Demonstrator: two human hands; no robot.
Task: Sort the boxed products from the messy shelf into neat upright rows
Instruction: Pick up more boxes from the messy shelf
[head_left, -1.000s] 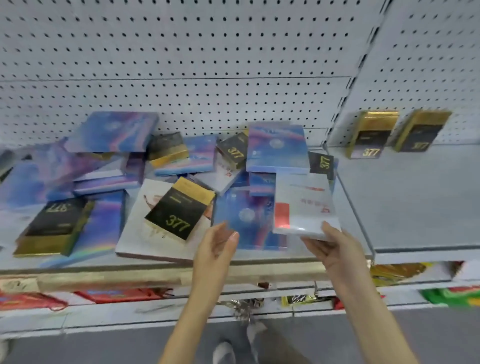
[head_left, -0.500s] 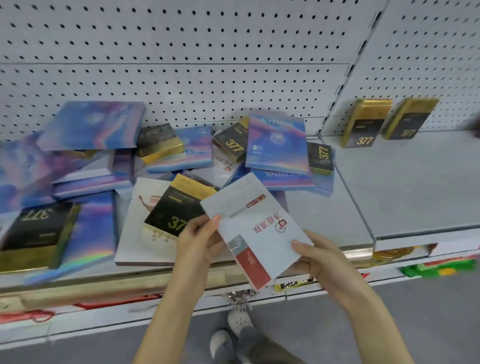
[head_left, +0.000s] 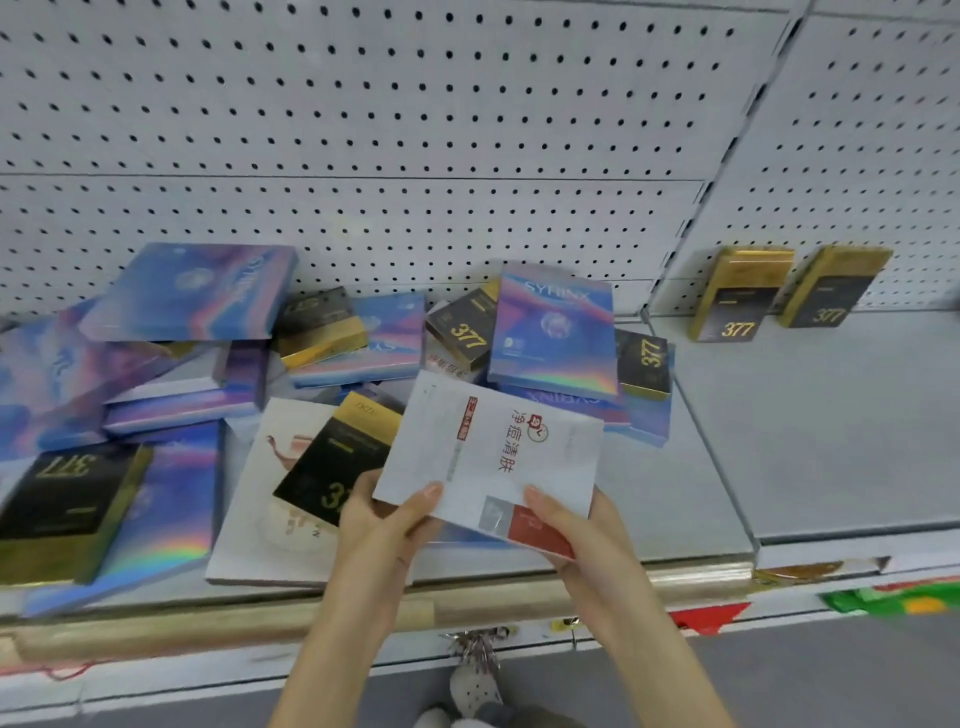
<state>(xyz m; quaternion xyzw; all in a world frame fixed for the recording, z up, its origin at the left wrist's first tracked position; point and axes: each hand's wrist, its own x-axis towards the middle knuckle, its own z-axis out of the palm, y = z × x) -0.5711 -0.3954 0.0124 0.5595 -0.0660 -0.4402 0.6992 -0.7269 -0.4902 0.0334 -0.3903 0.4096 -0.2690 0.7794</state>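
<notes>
Here, left hand (head_left: 387, 525) and right hand (head_left: 576, 530) both gripping white box (head_left: 493, 457), thumbs on top

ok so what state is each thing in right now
white box: in the air, held by both hands
left hand: grips the white box's lower left edge
right hand: grips its lower right corner
SYHINX box: tilted, not upright
two rightmost 377 boxes: standing upright
far-left 377 box: lying flat
</notes>
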